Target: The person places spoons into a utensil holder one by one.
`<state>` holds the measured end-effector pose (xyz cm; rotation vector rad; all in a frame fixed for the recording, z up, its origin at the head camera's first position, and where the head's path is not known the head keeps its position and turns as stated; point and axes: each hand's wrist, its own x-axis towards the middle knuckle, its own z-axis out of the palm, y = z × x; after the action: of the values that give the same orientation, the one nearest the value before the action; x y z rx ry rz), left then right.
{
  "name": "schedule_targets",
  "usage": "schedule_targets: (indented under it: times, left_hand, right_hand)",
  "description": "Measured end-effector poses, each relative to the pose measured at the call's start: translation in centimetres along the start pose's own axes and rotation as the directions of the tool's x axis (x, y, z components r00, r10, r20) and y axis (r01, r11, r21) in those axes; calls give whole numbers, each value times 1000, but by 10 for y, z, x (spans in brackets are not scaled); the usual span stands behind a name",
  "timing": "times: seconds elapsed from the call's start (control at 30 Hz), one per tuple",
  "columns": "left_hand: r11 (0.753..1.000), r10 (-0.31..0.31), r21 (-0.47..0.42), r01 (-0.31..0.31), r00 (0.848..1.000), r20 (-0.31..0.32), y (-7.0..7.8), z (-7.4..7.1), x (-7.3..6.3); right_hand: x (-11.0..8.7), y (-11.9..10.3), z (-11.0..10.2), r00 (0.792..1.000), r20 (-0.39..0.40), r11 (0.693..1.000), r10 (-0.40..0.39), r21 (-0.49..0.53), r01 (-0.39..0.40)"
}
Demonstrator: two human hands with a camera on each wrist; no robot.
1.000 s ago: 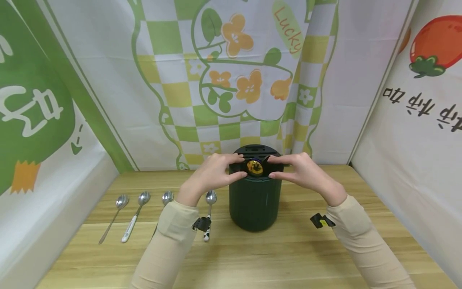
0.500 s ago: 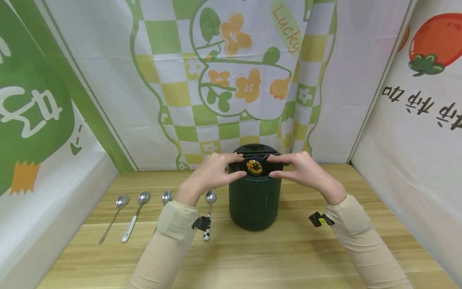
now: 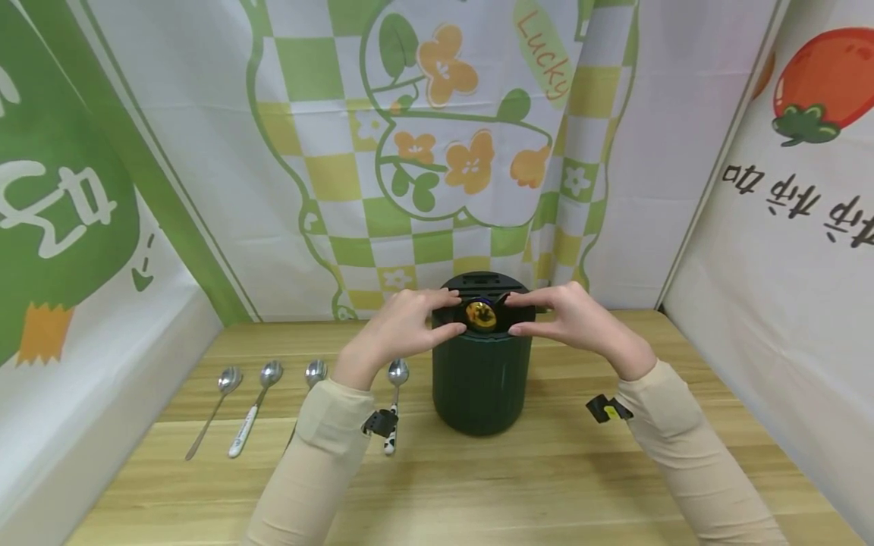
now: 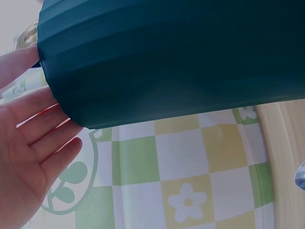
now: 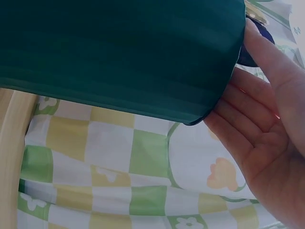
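A dark green cylindrical container [image 3: 481, 387] with a slotted black top [image 3: 482, 280] stands upright on the wooden table. At its top, between the hands, shows a shiny gold rounded thing [image 3: 481, 315] with a dark blue edge; its kind is unclear. My left hand [image 3: 403, 326] touches the left of the container's upper rim, thumb toward the front. Mirroring it on the right side, my right hand [image 3: 576, 326] touches the rim with extended fingertips. Both wrist views show the fingers [image 4: 50, 129] nearly straight against the rim. How firmly they press cannot be told.
Several metal spoons lie left of the container: a plain one [image 3: 215, 409], one with a white handle [image 3: 256, 406], one partly behind the left sleeve [image 3: 315, 371], and one with a black-and-white handle [image 3: 396, 402]. Printed cloth [image 3: 423, 250] hangs behind the table [image 3: 492, 493].
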<state>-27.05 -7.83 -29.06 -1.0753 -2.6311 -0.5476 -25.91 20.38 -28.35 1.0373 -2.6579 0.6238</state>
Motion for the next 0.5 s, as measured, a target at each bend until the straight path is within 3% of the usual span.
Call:
schedule_targets:
  times: [0.5]
  left_hand:
    - [998, 0, 64, 1, 1000, -24, 2, 1, -3]
  right_hand:
    - [1, 2, -1, 1000, -9, 1000, -15, -6, 15]
